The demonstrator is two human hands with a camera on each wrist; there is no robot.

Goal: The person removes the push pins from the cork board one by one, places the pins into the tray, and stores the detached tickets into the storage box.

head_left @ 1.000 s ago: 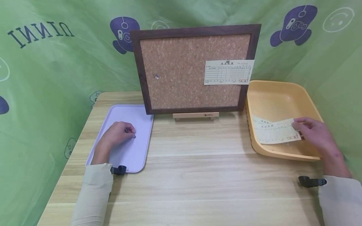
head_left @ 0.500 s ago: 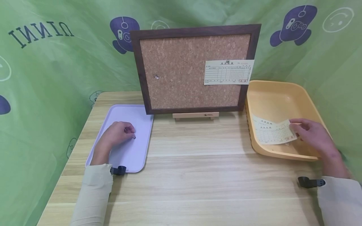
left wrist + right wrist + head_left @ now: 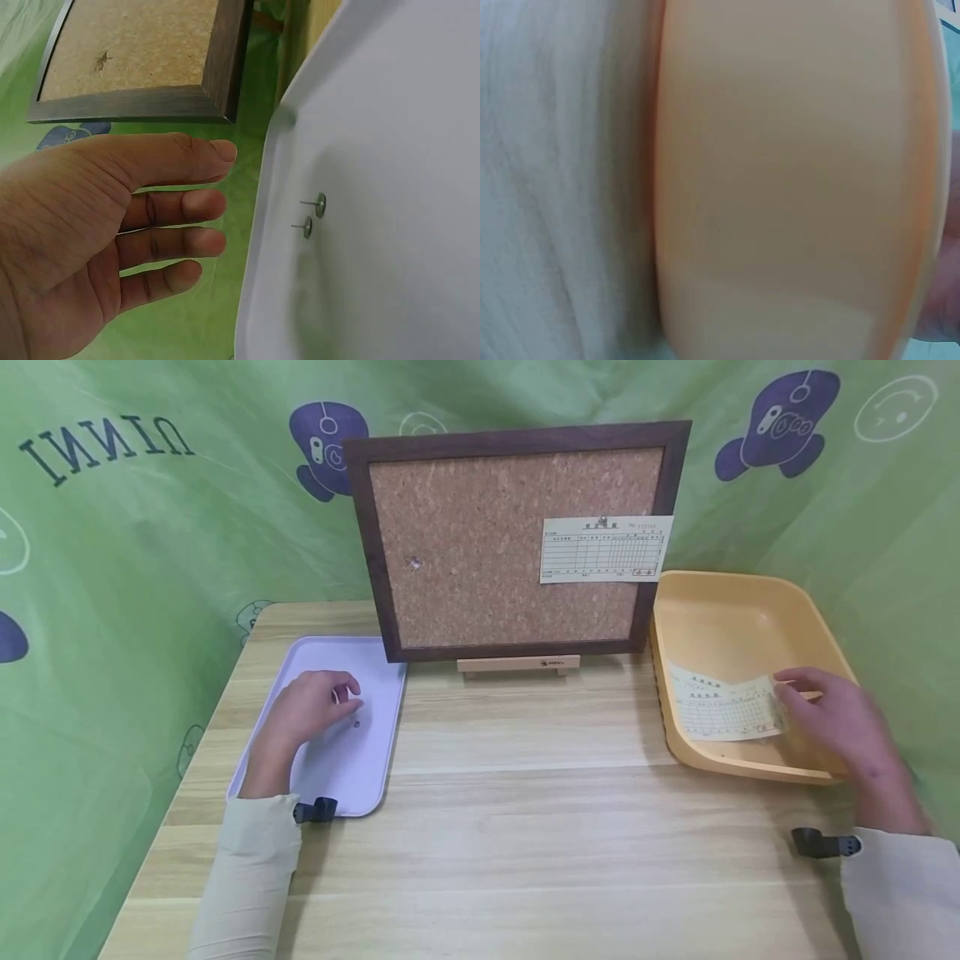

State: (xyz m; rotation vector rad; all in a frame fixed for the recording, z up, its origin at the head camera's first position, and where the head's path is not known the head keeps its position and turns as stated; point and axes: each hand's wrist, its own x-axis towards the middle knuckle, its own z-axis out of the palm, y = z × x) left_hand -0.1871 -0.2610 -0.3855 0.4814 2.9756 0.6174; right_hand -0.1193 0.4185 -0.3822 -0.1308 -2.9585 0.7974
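Left hand [image 3: 311,706]: above the lavender tray [image 3: 356,785], fingers loosely bent, thumb tip apart from the others; it holds nothing. Left wrist view shows two tacks on the tray, the upper tack [image 3: 321,205] and the lower tack [image 3: 307,227], close together, heads flat, pins up.

Right hand [image 3: 836,714]: in the yellow bin [image 3: 738,618], thumb and forefinger appear to pinch the right edge of the front slip [image 3: 716,718], which bends up toward them. The back slip [image 3: 688,678] lies partly beneath it. Right wrist view gives mainly the bin's outer wall; no check of the pinch from there.

Judgement on technique: the left fingertips do best to take one tack by the sides of its head, since pressing down meets the point. With the pair so close, a narrow pinch should avoid knocking the second. On the right, a light grip at the edge, with a slight sideways slide before lifting, should part the two slips without creasing; a hard pull risks dragging both.
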